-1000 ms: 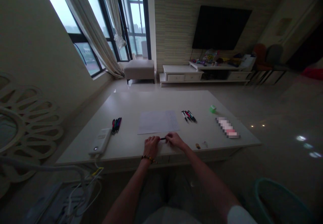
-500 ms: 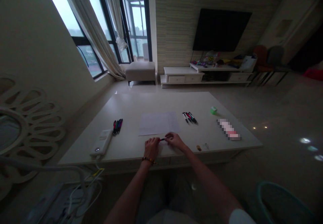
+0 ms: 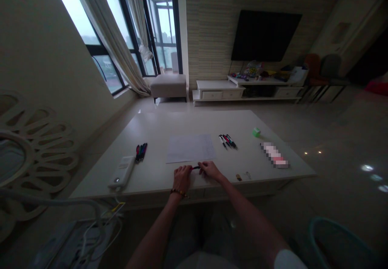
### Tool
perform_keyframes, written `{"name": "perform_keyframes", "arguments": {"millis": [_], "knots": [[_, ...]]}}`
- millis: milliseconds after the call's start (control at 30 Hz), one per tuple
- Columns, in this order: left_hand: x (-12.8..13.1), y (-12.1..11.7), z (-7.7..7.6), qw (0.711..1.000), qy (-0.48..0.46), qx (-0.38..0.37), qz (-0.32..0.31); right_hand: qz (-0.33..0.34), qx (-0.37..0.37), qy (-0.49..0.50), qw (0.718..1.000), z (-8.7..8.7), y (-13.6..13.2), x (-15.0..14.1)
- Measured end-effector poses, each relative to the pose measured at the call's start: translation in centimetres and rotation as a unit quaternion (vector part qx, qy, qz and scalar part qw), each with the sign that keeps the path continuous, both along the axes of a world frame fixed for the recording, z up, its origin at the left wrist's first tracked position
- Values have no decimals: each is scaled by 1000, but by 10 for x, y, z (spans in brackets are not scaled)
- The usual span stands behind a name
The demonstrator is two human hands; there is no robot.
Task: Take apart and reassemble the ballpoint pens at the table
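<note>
Room: dim living room, with a curtained window (image 3: 106, 26) at back left and a wall-mounted TV (image 3: 266, 35) above a white TV console (image 3: 218, 89).
Surface: wide white bench (image 3: 194, 123) in front of the person, its near edge just beyond the forearms.
Left hand: left hand (image 3: 182, 178) half closed, fingers curled in around one end of the dark pen; beaded bracelet (image 3: 178, 193) on the wrist.
Right hand: right hand (image 3: 210, 170) mostly closed, fingertips pinching the other end of the pen.
Held item: dark pen (image 3: 196, 167) with a red section, between the two hands, low over the near edge of the bench, just below the paper sheet; its ends are hidden by the fingers.
Nearby: paper sheet (image 3: 190, 149) just ahead of the hands; black-and-red pen group (image 3: 227, 141) to its right; second pen group (image 3: 140, 151) to its left; white rectangular device (image 3: 121, 172) at the left edge; green cube (image 3: 256, 132) farther right.
Handling: thin, so a firm fingertip pinch from both ends seems best to stop it rolling or slipping.
</note>
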State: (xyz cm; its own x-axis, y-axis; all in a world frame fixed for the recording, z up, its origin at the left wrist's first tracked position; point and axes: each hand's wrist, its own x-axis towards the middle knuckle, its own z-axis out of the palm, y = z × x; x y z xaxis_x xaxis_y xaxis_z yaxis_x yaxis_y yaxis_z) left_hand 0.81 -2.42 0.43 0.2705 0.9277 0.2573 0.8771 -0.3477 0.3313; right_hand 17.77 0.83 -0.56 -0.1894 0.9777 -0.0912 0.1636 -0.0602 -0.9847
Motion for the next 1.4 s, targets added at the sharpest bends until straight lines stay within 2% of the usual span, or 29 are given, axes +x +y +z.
{"name": "perform_keyframes", "arguments": {"millis": [133, 233, 333, 467, 600, 700, 800, 933, 1033, 1400], "knots": [[0, 0, 1, 1000, 6, 6, 5, 4, 13, -2, 1000, -2, 1, 0], [0, 0, 0, 1000, 12, 10, 6, 2, -9, -16, 1000, -5, 2, 1], [0, 1, -3, 1000, 14, 13, 2, -8, 23, -12, 1000, -7, 3, 2], [-1, 2, -6, 999, 13, 29, -1, 1, 2, -7, 1000, -6, 3, 2], [-2, 2, -8, 999, 12, 42, -3, -5, 28, 12, 1000, -5, 2, 0], [-2, 3, -10, 999, 11, 44, -7, 5, 1, 9, 1000, -4, 2, 0], [-2, 3, -10, 999, 4, 42, -1, 2, 19, 12, 1000, -3, 2, -1], [-1, 3, -9, 999, 8, 34, -6, 5, 0, 18, 1000, -3, 2, 0], [-1, 2, -8, 999, 9, 35, -2, -6, 29, 23, 999, -3, 2, 0], [0, 2, -7, 999, 19, 40, -3, 9, -5, -1, 1000, 4, 0, -2]]}}
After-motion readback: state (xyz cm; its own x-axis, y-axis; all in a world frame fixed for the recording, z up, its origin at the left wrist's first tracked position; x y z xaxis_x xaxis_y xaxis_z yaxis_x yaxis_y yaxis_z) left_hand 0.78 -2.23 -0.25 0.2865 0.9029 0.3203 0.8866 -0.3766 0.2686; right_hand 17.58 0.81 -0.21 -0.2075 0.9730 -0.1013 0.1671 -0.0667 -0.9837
